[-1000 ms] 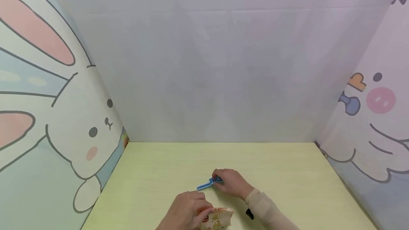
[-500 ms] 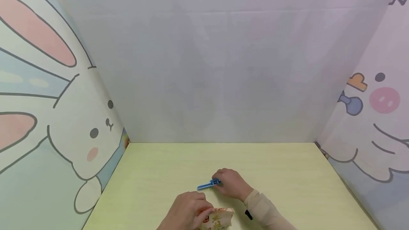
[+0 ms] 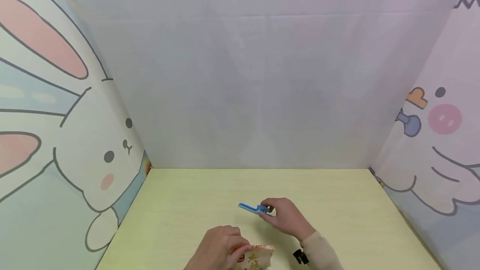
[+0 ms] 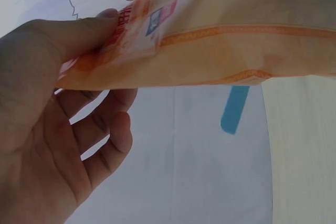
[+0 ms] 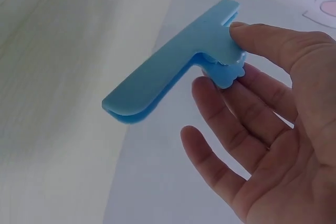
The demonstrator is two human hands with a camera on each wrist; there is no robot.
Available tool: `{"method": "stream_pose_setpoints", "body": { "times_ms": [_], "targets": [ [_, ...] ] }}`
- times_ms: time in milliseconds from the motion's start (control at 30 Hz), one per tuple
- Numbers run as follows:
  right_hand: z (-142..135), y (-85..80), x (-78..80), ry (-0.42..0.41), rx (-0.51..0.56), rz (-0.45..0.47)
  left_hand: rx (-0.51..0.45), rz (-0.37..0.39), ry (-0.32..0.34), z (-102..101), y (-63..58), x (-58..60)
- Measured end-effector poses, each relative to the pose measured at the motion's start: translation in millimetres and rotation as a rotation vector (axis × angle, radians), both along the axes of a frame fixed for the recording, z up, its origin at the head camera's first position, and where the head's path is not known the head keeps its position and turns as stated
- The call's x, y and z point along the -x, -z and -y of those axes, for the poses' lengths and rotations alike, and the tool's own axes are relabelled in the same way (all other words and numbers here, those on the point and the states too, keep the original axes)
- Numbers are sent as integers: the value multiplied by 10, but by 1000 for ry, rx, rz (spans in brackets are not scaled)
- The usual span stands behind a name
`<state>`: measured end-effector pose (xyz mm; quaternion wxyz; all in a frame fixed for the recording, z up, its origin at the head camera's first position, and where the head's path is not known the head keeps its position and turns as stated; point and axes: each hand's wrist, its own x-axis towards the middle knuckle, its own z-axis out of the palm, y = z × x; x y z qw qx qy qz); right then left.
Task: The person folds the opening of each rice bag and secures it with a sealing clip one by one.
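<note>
A blue bag clip (image 5: 168, 66) with a long flat bar is pinched at its handle tabs by my right hand (image 5: 283, 114), thumb on one side and fingers on the other. Its two bars lie close together in the right wrist view. In the head view the right hand (image 3: 286, 216) holds this clip (image 3: 253, 208) above the table. My left hand (image 3: 219, 245) grips the edge of a cream and orange printed bag (image 3: 256, 257) at the front. In the left wrist view, the left thumb presses on the bag (image 4: 210, 51), which hides most of the clip (image 4: 236, 109) behind it.
The pale yellow table (image 3: 180, 195) ends at a grey-white back wall (image 3: 240, 86). A rabbit-printed panel (image 3: 86, 149) rises at the left and another cartoon panel (image 3: 431, 149) at the right. Something small and black (image 3: 301, 256) sits by the right wrist.
My right hand has shifted to the right with the clip, and the clip's long bar has turned so its free end points up and left. The left hand stays on the bag.
</note>
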<state>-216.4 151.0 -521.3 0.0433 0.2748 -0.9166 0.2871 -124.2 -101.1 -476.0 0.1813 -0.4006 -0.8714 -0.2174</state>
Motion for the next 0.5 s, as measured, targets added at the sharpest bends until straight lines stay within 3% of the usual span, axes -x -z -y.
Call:
{"method": "stream_pose_setpoints", "body": {
  "times_ms": [267,500],
  "targets": [
    [-257,-118,-135,186,95,-55,-11,8,10,-25,0,-1],
    [-401,-312,-210,236,175,-93,-12,23,17,-34,-6,0]
  ]
}}
